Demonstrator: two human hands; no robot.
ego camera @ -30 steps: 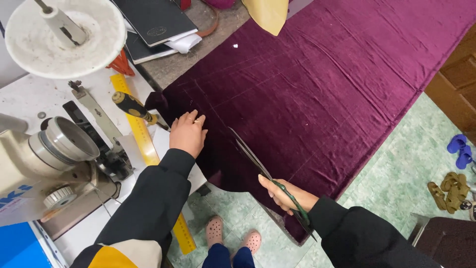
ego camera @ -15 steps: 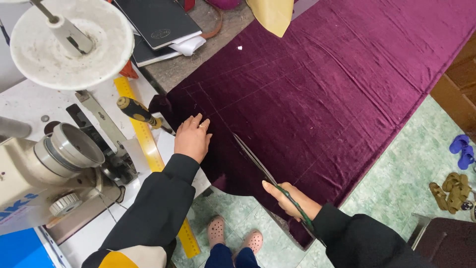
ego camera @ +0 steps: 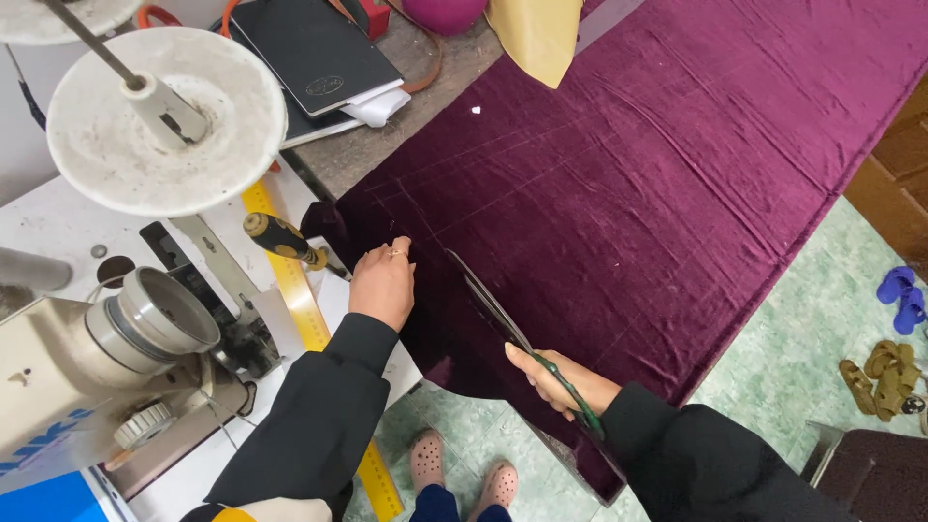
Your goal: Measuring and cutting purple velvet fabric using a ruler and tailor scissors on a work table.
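Note:
A large piece of purple velvet cloth [ego camera: 628,164] with faint chalk lines lies spread over the table. My right hand [ego camera: 559,379] grips green-handled scissors [ego camera: 503,324], whose long blades lie into the cloth's near edge. My left hand [ego camera: 384,283] rests flat on the cloth just left of the blades, fingers together, pressing the fabric down. Both arms are in black sleeves.
A sewing machine [ego camera: 106,358] stands at the left, with a white thread-stand disc [ego camera: 164,116] above it. A yellow ruler [ego camera: 304,304] and a yellow-handled screwdriver [ego camera: 280,239] lie beside my left hand. Black notebooks [ego camera: 314,58] lie at the back. Sandals [ego camera: 880,372] sit on the green floor at right.
The view has shifted slightly. My left hand has slid a little further up the cloth, and the scissors have advanced along the cut line with it.

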